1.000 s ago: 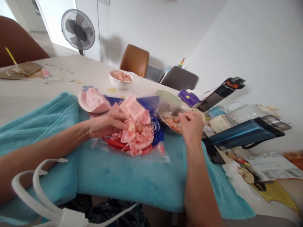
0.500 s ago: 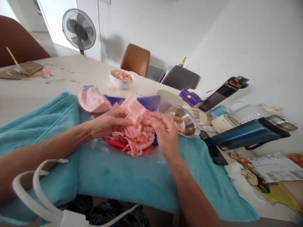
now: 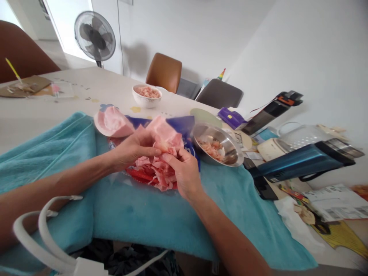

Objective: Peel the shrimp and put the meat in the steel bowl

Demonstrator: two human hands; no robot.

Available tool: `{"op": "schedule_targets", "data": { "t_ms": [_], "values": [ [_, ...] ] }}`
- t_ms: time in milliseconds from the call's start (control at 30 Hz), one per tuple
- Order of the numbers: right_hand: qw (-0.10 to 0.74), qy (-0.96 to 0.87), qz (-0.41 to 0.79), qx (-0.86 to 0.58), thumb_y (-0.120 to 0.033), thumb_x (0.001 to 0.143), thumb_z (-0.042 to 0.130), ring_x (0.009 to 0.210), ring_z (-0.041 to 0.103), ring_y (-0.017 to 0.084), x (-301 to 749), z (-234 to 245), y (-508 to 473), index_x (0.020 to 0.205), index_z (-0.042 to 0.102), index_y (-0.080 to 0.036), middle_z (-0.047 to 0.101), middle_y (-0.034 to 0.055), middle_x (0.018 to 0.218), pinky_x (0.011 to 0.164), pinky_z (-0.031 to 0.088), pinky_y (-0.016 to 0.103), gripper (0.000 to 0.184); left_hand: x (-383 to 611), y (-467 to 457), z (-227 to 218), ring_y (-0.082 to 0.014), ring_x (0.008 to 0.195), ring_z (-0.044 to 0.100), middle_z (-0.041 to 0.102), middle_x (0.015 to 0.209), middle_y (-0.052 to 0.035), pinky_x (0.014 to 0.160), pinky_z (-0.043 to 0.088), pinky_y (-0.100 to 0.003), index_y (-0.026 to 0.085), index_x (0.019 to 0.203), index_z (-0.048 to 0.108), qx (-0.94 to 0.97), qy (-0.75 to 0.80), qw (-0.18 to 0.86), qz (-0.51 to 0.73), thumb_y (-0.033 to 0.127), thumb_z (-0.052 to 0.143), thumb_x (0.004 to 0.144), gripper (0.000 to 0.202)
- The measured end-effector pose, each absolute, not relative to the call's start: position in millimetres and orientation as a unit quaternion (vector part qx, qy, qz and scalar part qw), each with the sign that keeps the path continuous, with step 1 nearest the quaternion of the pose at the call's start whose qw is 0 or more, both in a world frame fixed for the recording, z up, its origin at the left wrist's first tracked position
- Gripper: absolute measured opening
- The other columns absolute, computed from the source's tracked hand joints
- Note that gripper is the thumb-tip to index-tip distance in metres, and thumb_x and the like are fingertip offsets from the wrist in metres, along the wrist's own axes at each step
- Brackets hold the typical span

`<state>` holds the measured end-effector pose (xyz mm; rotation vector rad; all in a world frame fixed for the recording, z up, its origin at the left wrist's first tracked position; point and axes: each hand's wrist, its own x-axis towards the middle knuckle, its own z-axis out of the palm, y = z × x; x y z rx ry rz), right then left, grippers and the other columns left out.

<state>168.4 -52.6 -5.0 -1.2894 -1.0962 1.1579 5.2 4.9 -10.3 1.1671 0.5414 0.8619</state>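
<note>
Both hands meet over a heap of pink peel (image 3: 156, 172) lying on a blue-and-red plastic bag (image 3: 184, 126) spread on a teal towel (image 3: 149, 214). The left hand (image 3: 130, 149) comes in from 9 o'clock, its fingers curled and pinching a small pale-pink piece (image 3: 166, 147) at the top of the heap; the right hand (image 3: 184, 170) comes up from 5 o'clock, its fingertips closed on the same piece, so the two hands touch there. What the piece is cannot be told for sure. At 2 o'clock from the hands, just beside the bag, a steel bowl (image 3: 230, 143) holds pinkish flesh. At 10 o'clock a big curved pink rind (image 3: 110, 122) lies at the bag's edge. Farther off at 12 o'clock a white bowl (image 3: 145, 100) with more flesh stands on the counter (image 3: 43, 111). At 3 o'clock a blue flask (image 3: 301, 163) lies on its side.
</note>
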Motion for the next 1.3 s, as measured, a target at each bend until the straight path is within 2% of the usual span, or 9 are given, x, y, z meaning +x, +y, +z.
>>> {"op": "schedule_targets", "data": {
  "t_ms": [267,500,733,867,933,1000,1067,1200,1300],
  "values": [
    [0.528,-0.433,0.517,-0.516,-0.025,0.068,0.069,0.050,0.043,0.009,170.0,-1.5,-54.7,0.058,0.059,-0.019,0.051,-0.0048,0.053,0.048,0.035,0.024,0.015,4.5,3.5,-9.3,-0.0134,0.066,0.068,0.071,0.078,-0.0048,0.059,0.055,-0.021,0.013,0.088,0.067,0.509,0.253,0.744,0.351,0.022,0.075,0.078,0.015],
    [0.527,-0.421,0.584,-0.451,-0.025,0.067,0.072,0.047,0.039,0.007,173.0,4.0,-56.1,0.059,0.062,-0.018,0.048,-0.0052,0.050,0.046,0.033,0.023,0.014,0.9,6.3,-7.4,-0.0126,0.055,0.068,0.071,0.070,-0.0031,0.051,0.057,-0.018,0.012,0.091,0.069,0.402,0.201,0.846,0.286,0.017,0.075,0.077,0.016],
    [0.497,-0.424,0.644,-0.398,-0.027,0.069,0.073,0.046,0.041,0.008,174.7,-0.6,-53.9,0.060,0.060,-0.020,0.048,-0.0059,0.049,0.045,0.036,0.024,0.017,-2.0,9.7,-8.4,-0.0126,0.053,0.068,0.071,0.067,-0.0048,0.049,0.056,-0.016,0.010,0.088,0.070,0.403,0.199,0.855,0.258,0.020,0.078,0.074,0.019],
    [0.485,-0.457,0.586,-0.461,-0.029,0.069,0.075,0.049,0.046,0.009,179.7,0.5,-52.4,0.065,0.063,-0.020,0.054,-0.0056,0.053,0.050,0.040,0.024,0.015,-1.1,9.1,-7.0,-0.0121,0.057,0.069,0.071,0.069,-0.0028,0.052,0.057,-0.018,0.013,0.086,0.069,0.430,0.231,0.819,0.302,0.019,0.078,0.074,0.016],
    [0.480,-0.477,0.556,-0.483,-0.029,0.069,0.075,0.056,0.053,0.010,185.0,3.6,-50.9,0.076,0.068,-0.021,0.061,-0.0042,0.062,0.057,0.045,0.025,0.013,-0.7,9.1,-6.9,-0.0125,0.059,0.069,0.072,0.072,-0.0028,0.053,0.057,-0.019,0.014,0.085,0.068,0.453,0.233,0.800,0.318,0.018,0.077,0.075,0.013],
    [0.486,-0.505,0.512,-0.496,-0.028,0.069,0.074,0.065,0.058,0.012,192.1,7.1,-48.3,0.089,0.071,-0.023,0.067,-0.0024,0.075,0.066,0.048,0.027,0.021,-0.3,9.2,-7.0,-0.0121,0.058,0.068,0.071,0.072,-0.0020,0.052,0.056,-0.019,0.015,0.084,0.068,0.472,0.231,0.786,0.325,0.018,0.076,0.077,0.011],
    [0.519,-0.533,0.438,-0.505,-0.026,0.071,0.072,0.071,0.059,0.012,199.7,9.3,-45.2,0.093,0.071,-0.024,0.068,-0.0011,0.084,0.069,0.049,0.027,0.022,0.4,9.1,-7.2,-0.0110,0.059,0.068,0.071,0.071,-0.0009,0.053,0.056,-0.018,0.015,0.083,0.068,0.480,0.234,0.775,0.338,0.017,0.075,0.077,0.010],
    [0.570,-0.575,0.290,-0.511,-0.028,0.076,0.067,0.068,0.058,0.012,205.9,9.6,-43.6,0.089,0.071,-0.023,0.064,-0.0011,0.081,0.067,0.049,0.028,0.014,2.5,8.1,-7.9,-0.0100,0.067,0.068,0.072,0.076,-0.0021,0.061,0.055,-0.017,0.014,0.081,0.069,0.513,0.227,0.747,0.357,0.018,0.075,0.078,0.008],
    [0.526,-0.624,0.274,-0.509,-0.027,0.077,0.067,0.065,0.056,0.011,199.0,7.7,-49.0,0.092,0.071,-0.023,0.061,-0.0024,0.075,0.067,0.049,0.028,0.015,4.1,6.8,-9.5,-0.0097,0.067,0.066,0.071,0.077,-0.0018,0.063,0.055,-0.018,0.014,0.086,0.070,0.557,0.228,0.713,0.360,0.019,0.076,0.077,0.012]
  ]
}}
